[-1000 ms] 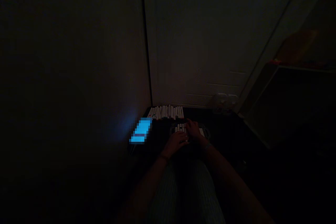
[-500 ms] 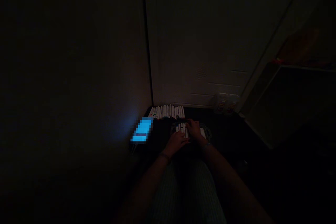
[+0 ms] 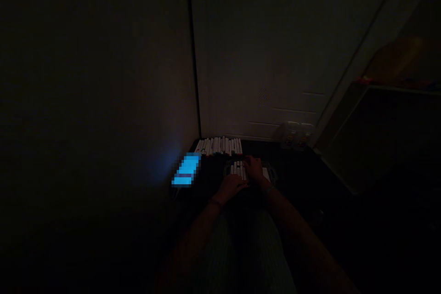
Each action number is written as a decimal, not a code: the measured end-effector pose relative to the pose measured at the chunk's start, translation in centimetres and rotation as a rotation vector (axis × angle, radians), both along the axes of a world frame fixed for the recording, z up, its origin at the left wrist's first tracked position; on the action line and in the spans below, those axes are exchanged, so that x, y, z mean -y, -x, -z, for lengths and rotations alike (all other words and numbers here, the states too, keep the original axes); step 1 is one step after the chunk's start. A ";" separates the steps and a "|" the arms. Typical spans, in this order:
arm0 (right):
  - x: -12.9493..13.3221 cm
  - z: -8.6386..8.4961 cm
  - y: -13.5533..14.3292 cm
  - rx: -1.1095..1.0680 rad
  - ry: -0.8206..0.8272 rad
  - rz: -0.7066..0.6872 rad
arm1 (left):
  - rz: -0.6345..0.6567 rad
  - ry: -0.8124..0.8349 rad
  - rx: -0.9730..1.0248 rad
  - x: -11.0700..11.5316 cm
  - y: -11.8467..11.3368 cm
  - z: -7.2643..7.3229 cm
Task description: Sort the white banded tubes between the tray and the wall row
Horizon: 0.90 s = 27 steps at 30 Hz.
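Note:
The scene is very dark. Several white markers point(image 3: 237, 166) lie side by side in a clear case point(image 3: 274, 175) on the dark table. At the near edge of these markers is my left hand point(image 3: 233, 186), its fingers bent toward their lower ends. My right hand point(image 3: 254, 168) reaches over the middle of the case, fingertips at the upper ends of the markers. Whether either hand grips a marker is too dark to tell. Behind the case, a row of white markers point(image 3: 217, 146) lies along the wall.
A lit, pixelated screen point(image 3: 186, 170) stands at the table's left edge against the left wall. Two clear containers point(image 3: 290, 135) are at the back right of the dark table point(image 3: 310, 174). Further right is a box-like piece of furniture point(image 3: 396, 124).
Both hands stay almost where they were; my left hand's fingers have shifted very slightly at the near ends of the markers.

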State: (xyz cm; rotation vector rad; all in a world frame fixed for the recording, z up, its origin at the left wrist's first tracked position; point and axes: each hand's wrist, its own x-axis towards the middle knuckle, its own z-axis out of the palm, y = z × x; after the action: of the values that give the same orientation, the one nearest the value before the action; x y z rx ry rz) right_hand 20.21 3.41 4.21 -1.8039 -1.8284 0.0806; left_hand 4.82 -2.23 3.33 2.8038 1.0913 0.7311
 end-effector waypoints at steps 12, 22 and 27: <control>0.1 -0.2 0.1 0.022 0.011 0.018 | -0.016 0.011 0.015 0.3 0.0 -0.3; 0.7 -0.6 0.9 0.136 -0.005 0.141 | -0.003 -0.045 -0.021 0.3 -0.1 -0.2; 0.8 -0.7 1.1 0.167 -0.068 0.178 | -0.014 -0.055 -0.038 0.3 -0.1 -0.2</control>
State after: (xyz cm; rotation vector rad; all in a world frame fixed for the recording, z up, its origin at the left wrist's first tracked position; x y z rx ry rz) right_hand 19.15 2.58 4.95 -1.9663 -1.7484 -0.2026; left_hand 4.93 -2.56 3.55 2.8701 1.1145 0.7228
